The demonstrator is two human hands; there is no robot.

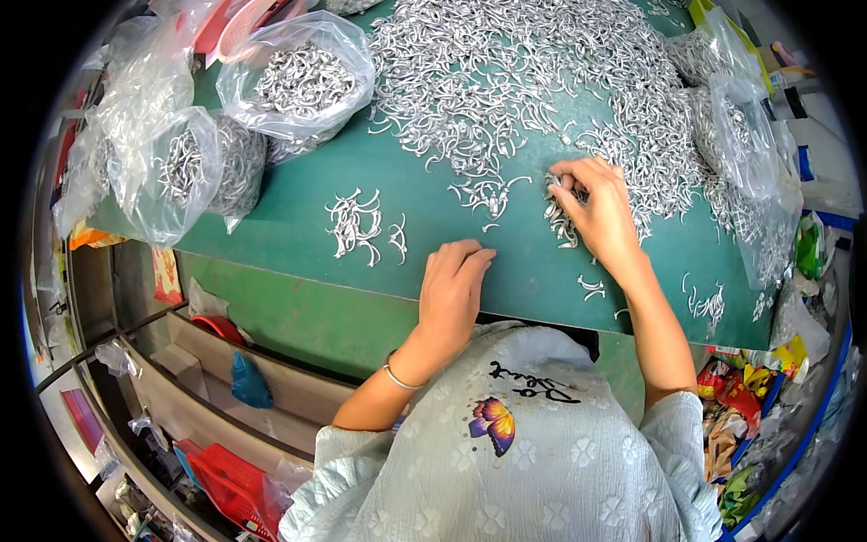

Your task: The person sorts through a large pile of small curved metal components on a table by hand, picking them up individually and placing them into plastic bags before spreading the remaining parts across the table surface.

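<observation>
Small curved silvery metal pieces (pixel 506 63) lie in a large heap over the far part of a green table (pixel 397 172). My right hand (pixel 596 203) is at the heap's near edge, thumb and fingers curled round a few curved metal pieces; its palm side is partly hidden. By the table's near edge, my left hand (pixel 452 285) rests with fingers bent and pressed together. Whatever may be under those fingers is hidden. A small group of the pieces (pixel 352 226) lies left of it, and a thin cluster (pixel 488 194) lies between the hands.
Clear plastic bags filled with pieces stand at the left, one open bag (pixel 307 81) farther back and another (pixel 212 167) nearer. More filled bags (pixel 731 135) line the right side. Small groups (pixel 709 303) lie near the right front edge. A red basket (pixel 235 488) sits below, left.
</observation>
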